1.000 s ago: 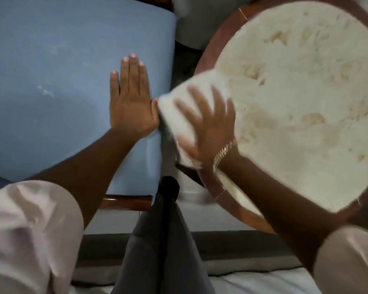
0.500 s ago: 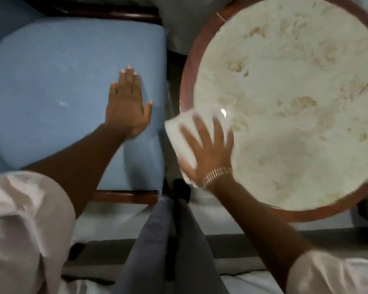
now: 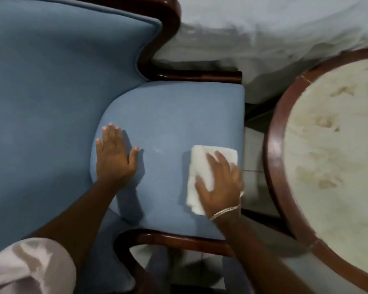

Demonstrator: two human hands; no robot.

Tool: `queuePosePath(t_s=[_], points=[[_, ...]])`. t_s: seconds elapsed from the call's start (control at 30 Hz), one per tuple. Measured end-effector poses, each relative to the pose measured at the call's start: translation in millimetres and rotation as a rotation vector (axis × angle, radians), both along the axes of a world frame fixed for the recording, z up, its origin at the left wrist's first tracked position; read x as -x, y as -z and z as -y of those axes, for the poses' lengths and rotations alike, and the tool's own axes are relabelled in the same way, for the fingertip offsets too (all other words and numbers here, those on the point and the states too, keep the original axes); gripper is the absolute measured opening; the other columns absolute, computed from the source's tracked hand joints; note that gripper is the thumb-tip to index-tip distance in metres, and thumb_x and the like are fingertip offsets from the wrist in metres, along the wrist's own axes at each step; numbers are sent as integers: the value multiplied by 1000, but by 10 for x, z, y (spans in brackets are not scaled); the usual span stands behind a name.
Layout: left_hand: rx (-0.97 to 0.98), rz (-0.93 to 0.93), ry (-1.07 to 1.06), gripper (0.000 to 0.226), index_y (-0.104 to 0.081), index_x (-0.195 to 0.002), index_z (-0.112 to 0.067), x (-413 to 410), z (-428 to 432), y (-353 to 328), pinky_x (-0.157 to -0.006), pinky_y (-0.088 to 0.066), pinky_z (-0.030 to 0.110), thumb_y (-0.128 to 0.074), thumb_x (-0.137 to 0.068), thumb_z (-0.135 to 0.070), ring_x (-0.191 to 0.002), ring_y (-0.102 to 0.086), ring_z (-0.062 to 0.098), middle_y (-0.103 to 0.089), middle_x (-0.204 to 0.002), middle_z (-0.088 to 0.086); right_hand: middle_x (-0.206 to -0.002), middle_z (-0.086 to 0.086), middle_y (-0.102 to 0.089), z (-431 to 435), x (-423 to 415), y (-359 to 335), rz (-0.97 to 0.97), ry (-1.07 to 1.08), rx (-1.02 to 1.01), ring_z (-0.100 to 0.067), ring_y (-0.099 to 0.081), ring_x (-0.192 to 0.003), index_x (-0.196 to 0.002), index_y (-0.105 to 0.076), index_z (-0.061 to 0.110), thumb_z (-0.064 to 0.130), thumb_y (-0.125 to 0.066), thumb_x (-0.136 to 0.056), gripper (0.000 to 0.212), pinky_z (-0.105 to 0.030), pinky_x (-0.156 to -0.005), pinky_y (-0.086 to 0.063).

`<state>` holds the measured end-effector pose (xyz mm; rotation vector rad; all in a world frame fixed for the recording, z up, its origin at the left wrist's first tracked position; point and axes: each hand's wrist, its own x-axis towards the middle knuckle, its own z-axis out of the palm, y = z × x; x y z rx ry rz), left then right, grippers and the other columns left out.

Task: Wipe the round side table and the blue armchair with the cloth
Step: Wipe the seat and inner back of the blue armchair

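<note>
The blue armchair [image 3: 51, 85] fills the left and middle of the view, its seat cushion framed by dark polished wood. A folded white cloth [image 3: 200, 166] lies on the seat near its right edge, and my right hand [image 3: 220, 183] presses flat on top of it, fingers spread. My left hand [image 3: 114, 155] rests palm down on the seat's left part, holding nothing. The round side table [image 3: 274, 149], cream marbled top with a reddish wood rim, stands at the right, apart from both hands.
White bedding [image 3: 263, 28] lies behind the chair and table. A narrow strip of tiled floor [image 3: 253, 145] separates the chair from the table. My sleeve [image 3: 26, 270] and legs show at the bottom.
My right hand has carried the cloth off the table's rim leftward onto the armchair seat. The view has swung left, so the chair is now central. My left hand stays flat on the seat.
</note>
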<state>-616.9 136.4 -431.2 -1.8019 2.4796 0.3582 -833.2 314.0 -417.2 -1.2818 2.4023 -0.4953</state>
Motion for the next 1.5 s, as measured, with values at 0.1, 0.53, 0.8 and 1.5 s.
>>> queuePosePath(t_s=[0.1,0.53,0.8,1.5], points=[[-29,-32,110,77,-25,-155,8,-352,318,129,-125,-12,63,-29,-96,-42,-156,-15,44,-20,-166,28,-165,-8,-24,206,-657,163,-156,-137,-149,-50,-20,-148,-154,-27,34,62,-41,-86,75,-71,-112,-23],[26,-23,260,78,-13,-160,0,-592,452,525,-128,-12,57,-33,-96,-40,-159,-9,36,-12,-170,22,-163,-8,-31,1450,-1046,372,-285,-367,-48,-49,-29,-144,-152,-32,34,60,-44,-85,73,-64,-107,-33],[100,-40,248,74,-18,-159,2,-558,486,515,-128,-14,56,-32,-98,-37,-158,-15,37,-18,-168,24,-163,-9,-27,1443,-45,246,-150,484,-147,-44,-29,-144,-153,-29,26,54,-45,-81,79,-60,-116,-27],[110,-38,246,75,-9,-160,0,-489,439,583,-128,-10,57,-22,-99,-41,-159,-9,37,-12,-170,24,-157,-5,-37,441,-599,187,-73,896,-104,-38,-38,-140,-149,-28,30,50,-61,-80,79,-64,-109,-38]])
